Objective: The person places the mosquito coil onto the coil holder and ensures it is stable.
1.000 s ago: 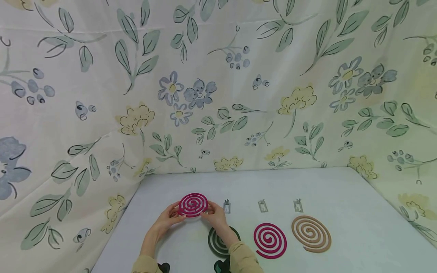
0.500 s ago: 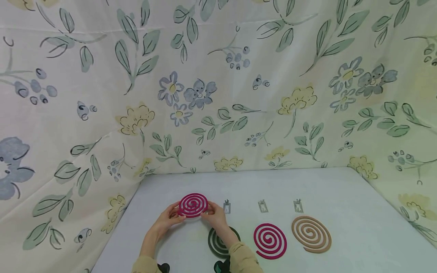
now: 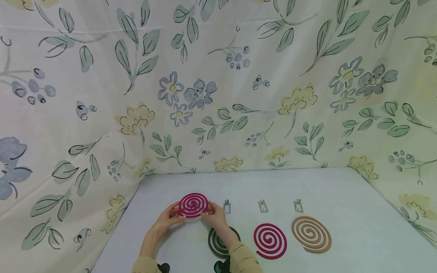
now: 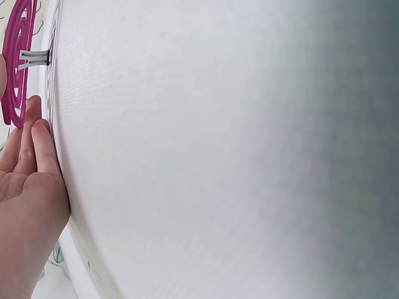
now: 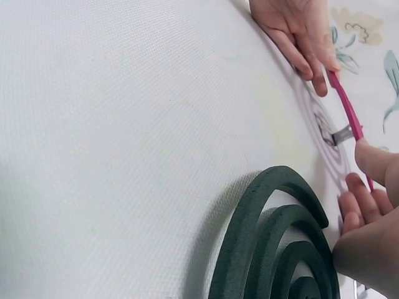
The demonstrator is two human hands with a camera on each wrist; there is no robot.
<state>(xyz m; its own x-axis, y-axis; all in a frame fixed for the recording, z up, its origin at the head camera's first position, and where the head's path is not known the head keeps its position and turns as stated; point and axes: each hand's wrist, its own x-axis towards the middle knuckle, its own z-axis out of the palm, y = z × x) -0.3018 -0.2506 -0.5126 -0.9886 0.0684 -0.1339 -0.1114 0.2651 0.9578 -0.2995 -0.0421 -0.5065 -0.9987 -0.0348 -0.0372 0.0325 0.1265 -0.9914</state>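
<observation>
Almost nothing differs from half a second ago: the left hand (image 3: pixel 168 217), the right hand (image 3: pixel 216 215) and the pink coil (image 3: pixel 193 204) are in the same spots, low and a bit left of the middle of the head view. Only the flowery cloth (image 3: pixel 218 76) at the left side of the frame has slid a tiny bit left. The pink coil lies nearly flat, its swirly face up, held above the white table (image 3: pixel 362 212). From the head it looks like an oval, longest from side to side. In the left wrist view it runs up and down at the upper left, and in the right wrist view it is a thin line slanting down to the right. It is bright pink, round and thin, with gaps between its rings. A small metal stand (image 4: pixel 34 58) reaches up to its middle; I can't tell if they are joined. Each hand pinches the rim on its own side, thumb on top and fingers below. Under the right arm lies a dark green coil (image 5: pixel 239 243), with another pink one and a brown coil (image 3: pixel 310 229) to its right.
</observation>
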